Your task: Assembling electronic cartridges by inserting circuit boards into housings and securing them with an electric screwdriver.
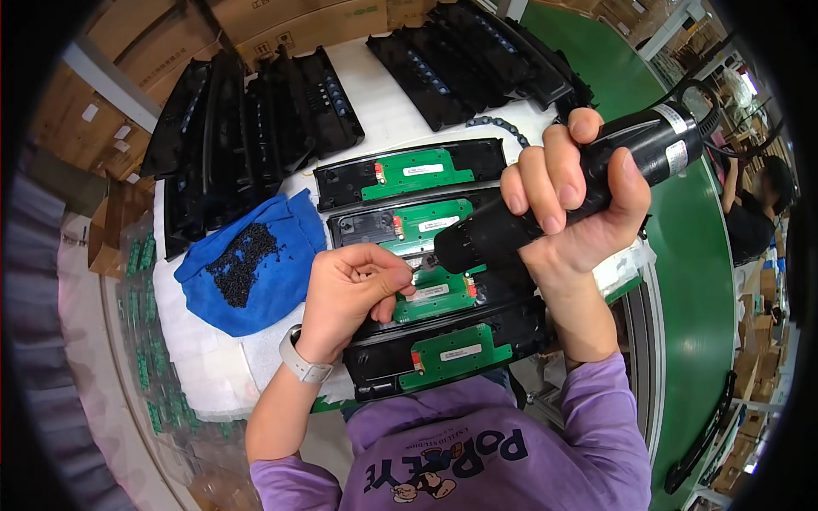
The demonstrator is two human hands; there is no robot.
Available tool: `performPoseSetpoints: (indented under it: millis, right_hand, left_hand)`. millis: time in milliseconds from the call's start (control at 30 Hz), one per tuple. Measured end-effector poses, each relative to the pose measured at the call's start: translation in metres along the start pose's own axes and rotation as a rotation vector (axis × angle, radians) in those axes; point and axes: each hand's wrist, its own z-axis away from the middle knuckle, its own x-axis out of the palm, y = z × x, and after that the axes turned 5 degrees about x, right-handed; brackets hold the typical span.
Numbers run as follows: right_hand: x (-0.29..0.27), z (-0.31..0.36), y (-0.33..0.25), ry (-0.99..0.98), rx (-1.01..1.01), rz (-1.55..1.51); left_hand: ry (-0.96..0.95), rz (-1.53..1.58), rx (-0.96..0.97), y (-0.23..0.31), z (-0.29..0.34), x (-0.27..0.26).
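Note:
My right hand [575, 183] is wrapped round a black electric screwdriver [503, 230], its nose tilted down and to the left. At the tip of that nose, my left hand [362, 285] has thumb and fingers pinched together; whatever small thing they hold is too hidden to name. Beneath both hands lies a black plastic housing with a green circuit board [426, 294]. Nearer me is another housing with a green board [460, 351], and two more boards [417, 173] [426, 223] sit in housings farther away. Small black screws [241, 266] are heaped on a blue cloth [200, 298] left of my hand.
Black housings stand in groups at the far left [264, 128] and far right [477, 64] of the white-covered table [362, 72]. A dark blue chain-like strip [498, 126] lies behind the boards. Cardboard boxes [302, 34] line the back. At right, a person [754, 209] is beyond a green surface [694, 307].

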Motion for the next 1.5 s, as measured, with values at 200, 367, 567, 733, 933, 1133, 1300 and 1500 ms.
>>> performPoseSetpoints:
  millis: [200,367,567,733,933,1133,1300,1500]
  right_hand:
    - [0.001,0.003,0.007,0.001,-0.027,0.035]
    - [0.004,0.005,0.009,-0.014,-0.067,0.071]
    - [0.01,0.002,0.013,0.095,-0.044,0.031]
    - [0.014,0.007,0.018,-0.052,0.275,0.367]
    - [0.019,0.013,0.039,-0.21,0.316,0.464]
    - [0.019,0.019,0.044,-0.249,0.287,0.628]
    - [0.023,0.012,0.045,-0.38,0.308,0.783]
    - [0.024,0.013,0.047,-0.378,0.231,0.807]
  left_hand:
    - [0.006,0.021,-0.026,-0.003,0.0,0.0]
    - [-0.014,0.032,-0.046,-0.002,-0.001,0.0]
    - [0.009,0.028,0.092,-0.005,0.001,-0.001]
    - [0.166,0.029,0.176,-0.008,-0.008,-0.006]
    - [0.16,0.123,0.153,-0.011,-0.008,-0.008]
    - [0.254,0.135,0.215,-0.015,-0.009,-0.008]
    - [0.32,0.021,0.267,-0.014,-0.007,0.001]
    - [0.213,0.145,0.142,-0.013,-0.004,0.003]
